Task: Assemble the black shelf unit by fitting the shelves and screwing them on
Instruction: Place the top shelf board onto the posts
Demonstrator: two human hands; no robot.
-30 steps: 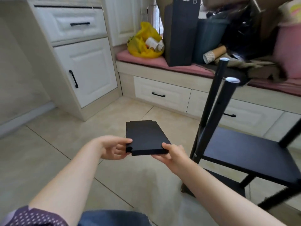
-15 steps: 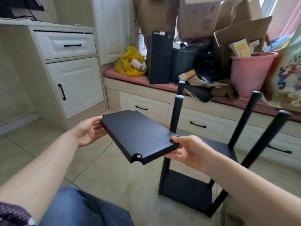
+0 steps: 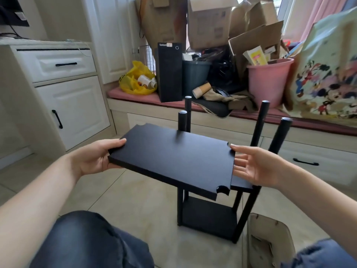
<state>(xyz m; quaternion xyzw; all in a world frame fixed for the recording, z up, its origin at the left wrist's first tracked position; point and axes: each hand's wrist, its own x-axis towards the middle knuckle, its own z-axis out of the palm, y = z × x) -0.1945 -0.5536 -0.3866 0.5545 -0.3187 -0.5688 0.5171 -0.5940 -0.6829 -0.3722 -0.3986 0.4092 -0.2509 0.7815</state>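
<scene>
The half-built black shelf unit [image 3: 208, 215] stands on the tiled floor, lower centre-right of the frame, its four posts pointing up. Across the middle, the loose shelf board [image 3: 173, 159] is held in the air in front of it. The left hand [image 3: 94, 157] clamps the board's left end, thumb on top. The right hand [image 3: 253, 167], fingers straight and spread, touches its right edge.

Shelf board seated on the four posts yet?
No, the left hand holds the shelf board in front of the posts, its visible corner notches clear of them.
</scene>
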